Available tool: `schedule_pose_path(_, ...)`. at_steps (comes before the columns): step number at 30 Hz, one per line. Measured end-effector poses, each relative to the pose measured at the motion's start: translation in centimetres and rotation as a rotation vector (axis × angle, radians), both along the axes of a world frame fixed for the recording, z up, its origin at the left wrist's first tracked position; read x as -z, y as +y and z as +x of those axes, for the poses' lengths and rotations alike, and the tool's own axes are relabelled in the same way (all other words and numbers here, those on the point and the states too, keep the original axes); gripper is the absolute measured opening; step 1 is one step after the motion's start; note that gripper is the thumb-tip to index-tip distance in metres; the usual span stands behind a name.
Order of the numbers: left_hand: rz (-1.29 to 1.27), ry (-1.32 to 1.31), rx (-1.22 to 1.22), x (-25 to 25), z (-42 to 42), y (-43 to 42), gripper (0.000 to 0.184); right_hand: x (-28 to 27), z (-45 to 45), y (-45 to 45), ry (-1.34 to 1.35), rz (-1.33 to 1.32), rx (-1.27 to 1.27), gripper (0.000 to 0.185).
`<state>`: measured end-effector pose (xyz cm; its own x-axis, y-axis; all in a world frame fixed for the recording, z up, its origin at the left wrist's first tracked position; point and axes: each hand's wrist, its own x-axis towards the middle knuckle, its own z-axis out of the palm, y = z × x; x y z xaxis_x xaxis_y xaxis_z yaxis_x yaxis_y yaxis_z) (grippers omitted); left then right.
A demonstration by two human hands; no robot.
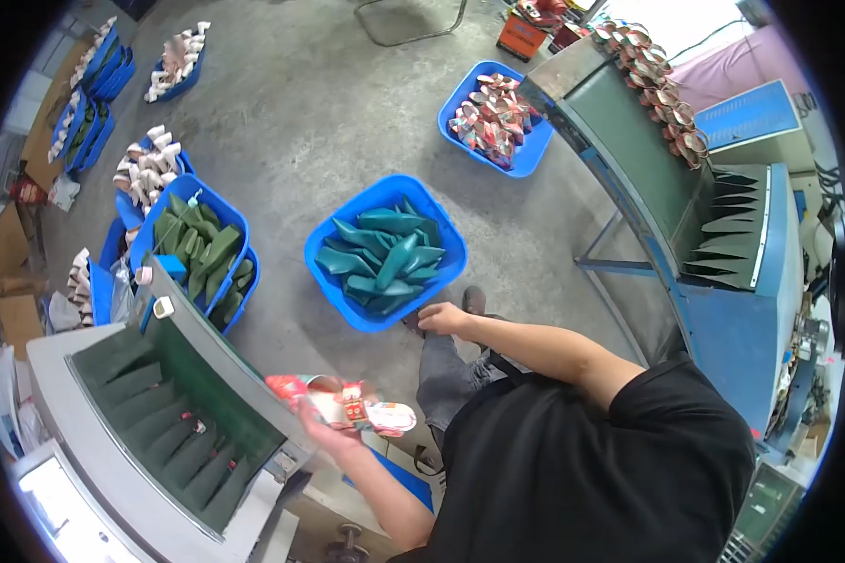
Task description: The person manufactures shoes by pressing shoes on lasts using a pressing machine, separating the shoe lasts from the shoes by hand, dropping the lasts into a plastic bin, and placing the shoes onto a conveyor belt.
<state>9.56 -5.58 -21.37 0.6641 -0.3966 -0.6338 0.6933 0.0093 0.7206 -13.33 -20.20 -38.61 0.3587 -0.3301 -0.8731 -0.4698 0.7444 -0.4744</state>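
My left hand (327, 433) is closed around red-and-white patterned shoe uppers (355, 409), held beside the grey machine at lower left. How many pieces it grips is hard to tell. My right hand (444, 319) hangs over my knee, just off the near corner of a blue basket (321, 281). Its fingers are curled, and whatever lies inside them, if anything, is hidden. Teal shoe lasts (397, 261) fill that basket.
A grey conveyor machine (188, 324) with dark curtain strips stands at left; a blue one (742, 310) stands at right, shoes (662, 103) along its edge. Baskets of green lasts (197, 239) and a basket of red uppers (493, 122) sit on the concrete floor.
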Motion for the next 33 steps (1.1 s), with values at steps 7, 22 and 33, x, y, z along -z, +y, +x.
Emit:
schedule_pose_path(7,-0.173,0.349,0.179,0.6,-7.9,-12.3,0.052,-14.0,-5.5,-3.5,-0.487,-0.093,-0.145,0.049)
schedule_pose_path(22,0.078,0.485,0.467,7.9,-31.6,-32.9,0.037,-13.5,-63.8,-45.2,-0.088,-1.058,1.403,0.04)
schedule_pose_path(33,0.321,0.137,0.674,7.3,-40.5,-36.0,0.057,-3.1,-71.4,-61.6,0.08,-0.981,1.556,0.05)
